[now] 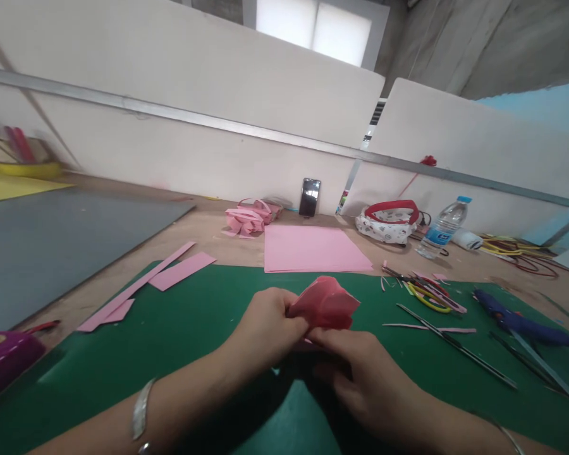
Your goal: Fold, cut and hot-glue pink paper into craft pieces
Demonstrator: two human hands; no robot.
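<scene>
A pink paper flower [326, 302] with cupped, overlapping petals is held up over the green cutting mat [189, 341]. My left hand [272, 322] pinches its left side between thumb and fingers. From below and to the right, my right hand [360, 366] closes on the flower's base, its fingertips touching the left thumb. The underside of the flower is hidden by both hands.
Pink strips [183, 272] lie at left, pink sheets [313, 248] and folded pink paper pieces [246, 221] behind. At right are scissors [429, 296], a pen [459, 347], a blue glue gun [521, 319] and a water bottle [443, 229]. A phone [310, 197] leans against the wall.
</scene>
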